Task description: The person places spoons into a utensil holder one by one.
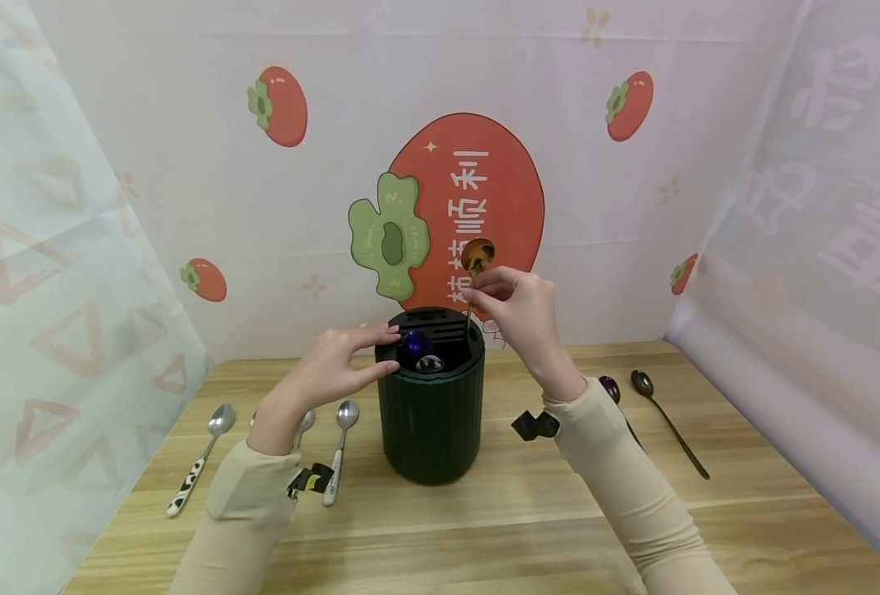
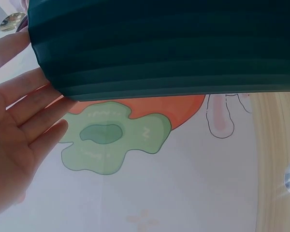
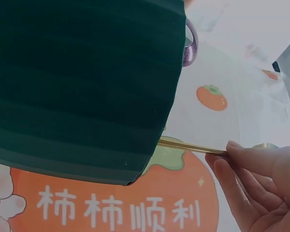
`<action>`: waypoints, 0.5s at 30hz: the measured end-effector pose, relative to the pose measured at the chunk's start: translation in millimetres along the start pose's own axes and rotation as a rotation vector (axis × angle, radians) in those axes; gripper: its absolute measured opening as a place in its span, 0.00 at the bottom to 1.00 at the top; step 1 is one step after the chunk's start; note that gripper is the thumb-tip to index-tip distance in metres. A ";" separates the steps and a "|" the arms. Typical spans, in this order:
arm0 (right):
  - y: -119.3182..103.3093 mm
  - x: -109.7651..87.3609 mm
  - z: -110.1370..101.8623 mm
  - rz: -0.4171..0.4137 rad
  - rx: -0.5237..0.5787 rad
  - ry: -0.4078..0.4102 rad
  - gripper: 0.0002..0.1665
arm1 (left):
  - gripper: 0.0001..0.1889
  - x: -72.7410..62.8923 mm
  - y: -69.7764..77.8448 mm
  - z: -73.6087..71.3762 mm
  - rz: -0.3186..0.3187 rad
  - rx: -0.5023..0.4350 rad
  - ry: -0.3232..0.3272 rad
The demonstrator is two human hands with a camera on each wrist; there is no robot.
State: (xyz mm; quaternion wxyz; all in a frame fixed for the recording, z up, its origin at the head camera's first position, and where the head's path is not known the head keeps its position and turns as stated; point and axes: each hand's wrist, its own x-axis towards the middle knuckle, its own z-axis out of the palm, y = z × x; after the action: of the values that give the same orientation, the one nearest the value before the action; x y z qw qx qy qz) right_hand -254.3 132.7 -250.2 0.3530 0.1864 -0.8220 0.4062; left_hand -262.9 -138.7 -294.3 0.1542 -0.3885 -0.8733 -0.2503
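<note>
A dark green ribbed utensil holder (image 1: 432, 430) with a black slotted top stands on the wooden table. Fingertips of my left hand (image 1: 343, 359) rest on its left rim, thumb and fingers spread fairly straight; the left wrist view shows them along the holder's edge. My right hand (image 1: 517, 314) pinches a gold spoon (image 1: 478, 254) by its handle, bowl up, with the handle's lower end inside the holder's right side. In the right wrist view the gold handle (image 3: 191, 146) runs from the rim to my fingers. A purple spoon (image 1: 416, 343) and a silver spoon (image 1: 430, 364) show their bowls in the opening.
Left of the holder lie several silver spoons, one with a cow-spotted handle (image 1: 187, 487) and one with a white handle (image 1: 334, 475). At right are a black spoon (image 1: 670, 426) and a purple spoon (image 1: 611, 388), partly behind my sleeve. A persimmon-print backdrop (image 1: 573, 207) stands behind.
</note>
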 end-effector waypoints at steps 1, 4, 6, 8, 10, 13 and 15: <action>0.4 -0.1 0.3 0.003 -0.001 -0.006 0.08 | 0.24 0.0 0.1 0.0 -0.001 0.002 0.000; 1.0 -0.7 0.7 0.017 -0.004 -0.023 0.08 | 0.24 0.2 0.5 0.1 -0.006 0.005 0.001; 1.3 -1.0 0.8 0.025 -0.012 -0.032 0.07 | 0.24 0.1 0.5 0.1 -0.007 0.005 0.000; 1.4 -1.3 0.6 0.027 -0.024 -0.042 0.08 | 0.24 0.1 0.7 0.1 -0.006 0.005 0.000; 1.6 -1.3 0.3 0.027 -0.037 -0.053 0.08 | 0.24 0.1 0.7 0.1 -0.004 0.004 0.001; 1.8 -1.0 0.1 0.029 -0.051 -0.071 0.08 | 0.24 -0.1 0.3 0.1 -0.003 0.003 0.002; 2.2 -1.0 0.0 0.034 -0.054 -0.083 0.08 | 0.24 -0.1 -0.1 0.3 -0.001 0.003 0.005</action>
State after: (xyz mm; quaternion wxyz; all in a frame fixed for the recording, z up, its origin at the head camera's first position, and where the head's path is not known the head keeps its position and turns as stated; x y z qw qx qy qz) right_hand -255.0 134.0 -252.2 0.3167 0.1797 -0.8496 0.3816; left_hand -262.9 -138.7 -294.6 0.1566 -0.3875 -0.8734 -0.2500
